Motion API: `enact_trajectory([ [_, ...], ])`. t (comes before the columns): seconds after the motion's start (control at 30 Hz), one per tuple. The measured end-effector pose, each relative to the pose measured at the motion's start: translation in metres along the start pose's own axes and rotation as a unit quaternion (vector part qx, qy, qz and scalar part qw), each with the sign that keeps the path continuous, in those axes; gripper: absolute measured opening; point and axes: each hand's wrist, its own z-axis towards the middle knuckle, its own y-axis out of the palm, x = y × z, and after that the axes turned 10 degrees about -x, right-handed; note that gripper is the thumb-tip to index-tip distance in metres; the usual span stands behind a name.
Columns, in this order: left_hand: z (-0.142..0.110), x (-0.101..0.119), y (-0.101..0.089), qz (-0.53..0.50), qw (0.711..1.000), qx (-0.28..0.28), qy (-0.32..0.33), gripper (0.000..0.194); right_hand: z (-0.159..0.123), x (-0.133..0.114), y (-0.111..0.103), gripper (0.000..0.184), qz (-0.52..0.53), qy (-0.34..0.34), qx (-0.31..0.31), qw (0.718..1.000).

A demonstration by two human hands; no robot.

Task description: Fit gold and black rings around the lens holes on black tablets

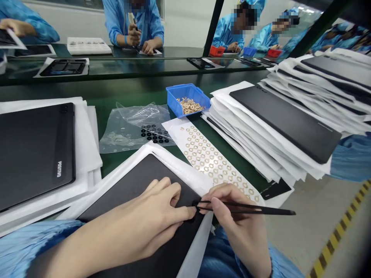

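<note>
My right hand grips black tweezers, their tips at the camera area near the right corner of a dark tablet back cover. My left hand lies over that cover, holding nothing that I can see. Its index finger is stretched out and touches beside the tweezer tips; the other fingers are bent and partly hidden. Whatever small part may be between the tips is hidden. White wrapping sheets lie under the cover. Beyond my right hand is a white sheet of small ring-shaped stickers.
A blue bin holds small gold rings. Left of it lies a clear plastic bag with black rings. Wrapped tablets are stacked at left and right. Across the green bench, co-workers in blue sit along a line.
</note>
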Motion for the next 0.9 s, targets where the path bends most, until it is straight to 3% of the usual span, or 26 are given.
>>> enact_trajectory([
  [0.17, 0.0, 0.001, -0.001, 0.002, 1.0, 0.007, 0.0, 0.015, 0.003, -0.001, 0.001, 0.015, -0.025, -0.016, -0.013, 0.999],
  [0.43, -0.001, -0.001, 0.001, 0.005, 1.0, 0.013, -0.003, 0.014, 0.002, -0.005, 0.011, 0.015, -0.064, 0.022, 0.046, 0.997],
  [0.73, 0.0, -0.001, 0.003, 0.025, 0.999, 0.029, 0.005, 0.014, 0.004, -0.008, 0.006, 0.016, -0.075, 0.046, 0.008, 0.996],
  [0.9, -0.001, -0.001, 0.002, 0.024, 0.999, 0.035, 0.003, 0.017, 0.004, -0.006, 0.007, 0.018, -0.059, 0.032, 0.035, 0.997],
])
